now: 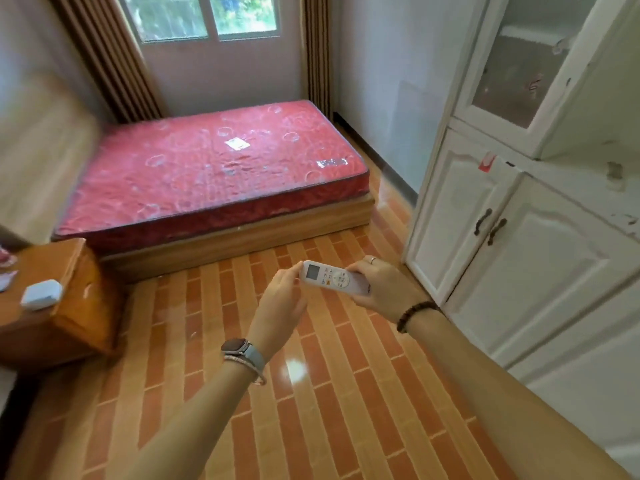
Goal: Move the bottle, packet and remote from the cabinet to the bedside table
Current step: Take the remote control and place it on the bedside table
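Observation:
A white remote (330, 278) with a small screen and buttons is held in mid-air over the tiled floor. My right hand (381, 289) grips its lower end from the right. My left hand (282, 299) pinches its screen end from the left. The white cabinet (519, 237) stands to the right, its lower doors closed. The wooden bedside table (52, 306) is at the left edge. A white bottle-like object (41, 294) lies on it, and a red and white packet (7, 271) shows at its far left, partly cut off.
A bed with a red mattress (214, 171) on a wooden base stands ahead, under the window and curtains. Orange brick-pattern floor (311, 393) spreads between the cabinet and the bedside table. A red tag (486, 162) hangs on the cabinet ledge.

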Tool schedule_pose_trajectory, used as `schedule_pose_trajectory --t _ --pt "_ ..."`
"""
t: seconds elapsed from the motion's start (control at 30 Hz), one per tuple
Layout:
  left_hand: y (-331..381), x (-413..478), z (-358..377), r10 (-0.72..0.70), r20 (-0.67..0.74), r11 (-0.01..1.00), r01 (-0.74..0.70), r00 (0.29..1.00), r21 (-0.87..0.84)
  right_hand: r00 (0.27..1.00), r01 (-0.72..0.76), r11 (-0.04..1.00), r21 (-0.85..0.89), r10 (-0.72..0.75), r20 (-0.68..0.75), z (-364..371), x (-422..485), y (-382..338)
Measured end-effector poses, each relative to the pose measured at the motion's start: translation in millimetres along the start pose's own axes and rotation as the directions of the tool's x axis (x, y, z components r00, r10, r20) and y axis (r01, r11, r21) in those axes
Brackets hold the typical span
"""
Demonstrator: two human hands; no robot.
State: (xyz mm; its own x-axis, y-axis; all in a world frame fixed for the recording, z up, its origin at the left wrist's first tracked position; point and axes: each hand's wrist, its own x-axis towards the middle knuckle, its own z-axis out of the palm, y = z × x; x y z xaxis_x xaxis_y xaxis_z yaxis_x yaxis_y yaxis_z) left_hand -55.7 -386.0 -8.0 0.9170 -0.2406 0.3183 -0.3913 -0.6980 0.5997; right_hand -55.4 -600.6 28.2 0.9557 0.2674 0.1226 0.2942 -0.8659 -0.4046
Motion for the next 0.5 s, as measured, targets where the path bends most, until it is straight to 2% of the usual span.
schedule_pose_trajectory --t 0.23,0.5 --pt "-75 -13 -70 -0.190 -0.204 0.976 0.207 0.961 0.067 0.960 0.262 0.963 0.065 -0.267 0.085 46 100 -74" --pt "-133 -11 -111 -0.359 -0.398 0.907 0.416 0.844 0.064 0.836 0.479 0.864 0.156 -0.503 0.218 95 200 -126"
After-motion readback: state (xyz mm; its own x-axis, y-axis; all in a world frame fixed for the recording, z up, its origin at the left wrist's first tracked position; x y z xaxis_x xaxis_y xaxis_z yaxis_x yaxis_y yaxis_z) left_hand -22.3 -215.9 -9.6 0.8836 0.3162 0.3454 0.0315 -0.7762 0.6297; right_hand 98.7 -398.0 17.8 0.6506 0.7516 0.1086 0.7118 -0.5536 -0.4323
